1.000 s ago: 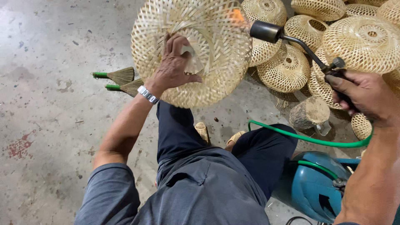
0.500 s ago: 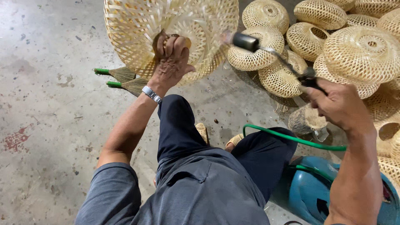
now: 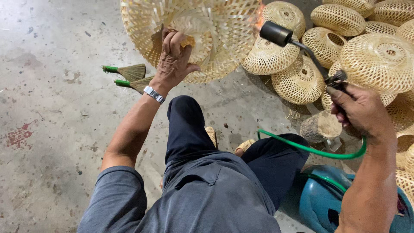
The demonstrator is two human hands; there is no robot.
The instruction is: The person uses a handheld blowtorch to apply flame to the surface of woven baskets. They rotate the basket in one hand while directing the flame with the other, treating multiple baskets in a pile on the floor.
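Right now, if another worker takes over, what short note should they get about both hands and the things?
Left hand grips the big woven basket from inside, held up and tilted.
Right hand grips the gas torch; its nozzle points at the basket's rim, where a small flame shows.
Green hose leads to the blue cylinder.
Done: cannot tell how much is singed.
Left: other baskets lie piled on the right.

A stained grey concrete floor (image 3: 51, 142) carries two small green-handled hand brooms (image 3: 129, 77) side by side, a heap of woven bamboo shades (image 3: 302, 82) at right, a short log stump (image 3: 321, 127) and a blue gas cylinder (image 3: 319, 203).
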